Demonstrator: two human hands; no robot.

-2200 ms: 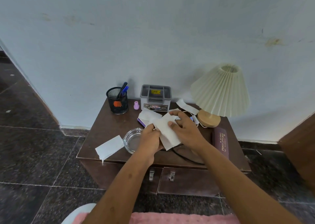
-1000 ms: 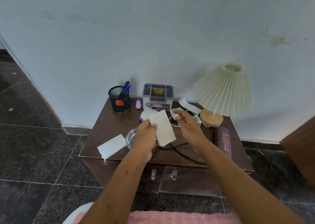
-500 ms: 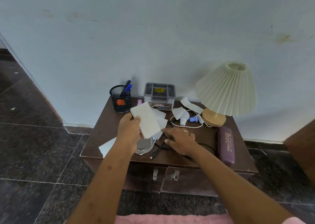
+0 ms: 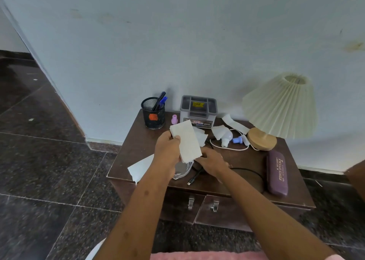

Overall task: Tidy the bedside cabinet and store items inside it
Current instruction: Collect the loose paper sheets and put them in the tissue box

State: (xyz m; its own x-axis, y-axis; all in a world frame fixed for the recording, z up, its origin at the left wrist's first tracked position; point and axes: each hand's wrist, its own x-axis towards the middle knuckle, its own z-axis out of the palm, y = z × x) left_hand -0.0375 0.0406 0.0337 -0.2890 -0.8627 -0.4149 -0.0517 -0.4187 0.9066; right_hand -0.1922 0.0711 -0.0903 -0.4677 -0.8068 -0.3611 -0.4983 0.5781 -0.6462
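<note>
Head camera looks forward and down, fairly near, at the cabinet [image 4: 138, 141], edges seemingly distorted.

L grip [image 4: 167, 151] holds tissues [image 4: 186, 143], R grip [image 4: 212, 160] on cable [image 4: 250, 170]

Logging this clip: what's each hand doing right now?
Left hand: holds the folded white paper.
Right hand: cannot tell; its fingertips are hidden behind the paper.

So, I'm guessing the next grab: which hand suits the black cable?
Right, probably: the right hand is at the cable, while the left hand grips the papers.
</note>
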